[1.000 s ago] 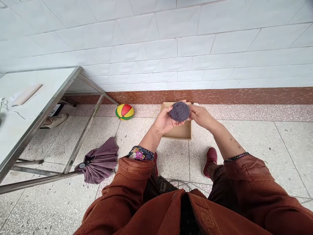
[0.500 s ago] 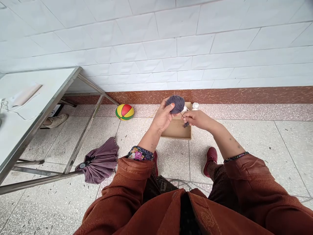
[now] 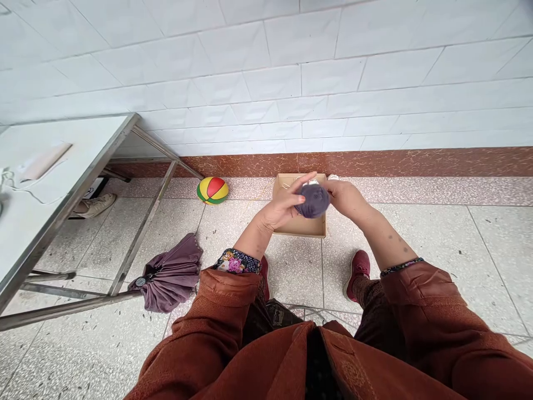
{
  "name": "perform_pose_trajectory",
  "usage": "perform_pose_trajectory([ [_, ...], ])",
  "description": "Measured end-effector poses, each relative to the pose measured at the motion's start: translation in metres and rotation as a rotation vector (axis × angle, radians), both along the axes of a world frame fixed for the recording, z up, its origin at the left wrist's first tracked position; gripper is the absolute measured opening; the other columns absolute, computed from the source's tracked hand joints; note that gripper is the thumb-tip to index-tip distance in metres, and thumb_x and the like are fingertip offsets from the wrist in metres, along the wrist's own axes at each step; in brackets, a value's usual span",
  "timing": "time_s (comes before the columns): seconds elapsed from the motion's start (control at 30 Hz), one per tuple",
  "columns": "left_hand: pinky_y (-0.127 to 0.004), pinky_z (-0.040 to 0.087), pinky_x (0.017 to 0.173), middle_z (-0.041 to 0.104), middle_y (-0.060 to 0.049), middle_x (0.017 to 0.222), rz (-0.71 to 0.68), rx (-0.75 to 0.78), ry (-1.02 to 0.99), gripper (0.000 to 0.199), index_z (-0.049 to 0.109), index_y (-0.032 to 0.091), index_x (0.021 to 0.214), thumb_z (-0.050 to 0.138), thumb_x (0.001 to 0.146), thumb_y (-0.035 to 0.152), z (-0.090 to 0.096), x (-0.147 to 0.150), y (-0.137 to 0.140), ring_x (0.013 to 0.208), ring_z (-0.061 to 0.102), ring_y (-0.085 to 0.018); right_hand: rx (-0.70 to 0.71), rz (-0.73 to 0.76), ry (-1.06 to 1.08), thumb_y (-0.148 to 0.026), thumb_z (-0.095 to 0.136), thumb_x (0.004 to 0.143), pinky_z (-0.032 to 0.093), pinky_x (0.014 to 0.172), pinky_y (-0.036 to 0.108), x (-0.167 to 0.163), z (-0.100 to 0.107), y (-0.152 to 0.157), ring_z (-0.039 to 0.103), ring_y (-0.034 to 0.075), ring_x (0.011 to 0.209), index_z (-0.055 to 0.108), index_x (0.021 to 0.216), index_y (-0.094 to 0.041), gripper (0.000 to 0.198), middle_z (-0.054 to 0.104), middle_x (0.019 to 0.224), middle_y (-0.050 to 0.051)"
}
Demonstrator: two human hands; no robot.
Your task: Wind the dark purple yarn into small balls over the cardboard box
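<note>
Just right of the frame's centre, a slate-purple yarn ball, rounded and slightly blurred, is hovering above a shallow cardboard box that is lying on speckled terrazzo floor. The left hand is grasping the yarn ball from its left, thumb lying against it, forefinger stretching along above it. The right hand is bending its fingers at the yarn ball's right edge; I can't tell whether they're pinching anything. Toward the lower left, a pleated purple umbrella is resting beneath a smooth, tricoloured toy ball.
</note>
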State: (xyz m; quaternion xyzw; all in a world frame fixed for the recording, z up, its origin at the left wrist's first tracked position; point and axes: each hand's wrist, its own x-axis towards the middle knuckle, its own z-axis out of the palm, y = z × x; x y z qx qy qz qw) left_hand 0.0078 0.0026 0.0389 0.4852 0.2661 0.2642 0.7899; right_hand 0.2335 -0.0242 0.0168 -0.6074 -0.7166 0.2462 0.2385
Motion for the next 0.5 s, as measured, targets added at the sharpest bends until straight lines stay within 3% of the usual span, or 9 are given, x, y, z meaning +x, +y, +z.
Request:
perform_pose_trajectory([
  [0.1,-0.035,0.061,0.078,0.075,-0.012,0.127,0.136,-0.067,-0.161,0.083,0.063,0.026,0.147,0.086,0.071,0.050,0.002,0.003,0.002,0.106,0.076,-0.029,-0.116,0.002,0.053,-0.025,0.062,0.100,0.051,0.077,0.034,0.000,-0.004,-0.001,0.069,0.020,0.073,0.081,0.097,-0.021,0.020,0.077,0.085,0.005],
  [0.27,-0.033,0.060,0.088,0.074,-0.007,0.130,0.479,-0.028,-0.158,0.075,0.060,0.030,0.143,0.087,0.073,0.038,-0.002,0.005,0.011,0.119,0.072,-0.027,-0.233,0.043,0.367,-0.040,0.066,0.100,0.055,0.068,0.031,-0.005,-0.002,-0.003,0.064,0.014,0.061,0.078,0.110,-0.024,0.022,0.076,0.091,0.002],
  [0.37,-0.036,0.059,0.095,0.071,-0.007,0.134,0.530,-0.010,-0.144,0.070,0.060,0.031,0.139,0.087,0.075,0.036,-0.001,0.003,0.013,0.128,0.068,-0.027,-0.300,0.112,0.248,-0.029,0.065,0.097,0.055,0.068,0.032,-0.005,0.000,-0.004,0.064,0.014,0.064,0.078,0.101,-0.023,0.014,0.076,0.100,0.005],
  [0.43,-0.038,0.059,0.100,0.070,-0.007,0.135,0.510,0.002,-0.153,0.068,0.060,0.032,0.137,0.088,0.075,0.036,0.001,0.002,0.012,0.133,0.066,-0.029,-0.250,0.111,0.098,-0.019,0.069,0.091,0.056,0.076,0.034,-0.005,0.000,-0.004,0.069,0.017,0.077,0.078,0.099,-0.022,0.013,0.075,0.116,0.008],
  [0.5,-0.041,0.059,0.103,0.069,-0.007,0.135,0.450,0.012,-0.159,0.069,0.061,0.031,0.134,0.090,0.072,0.037,0.003,0.002,0.009,0.136,0.064,-0.030,-0.155,0.064,0.032,-0.017,0.075,0.085,0.056,0.085,0.038,-0.007,0.000,-0.003,0.071,0.023,0.094,0.078,0.108,-0.023,0.024,0.073,0.127,0.011],
])
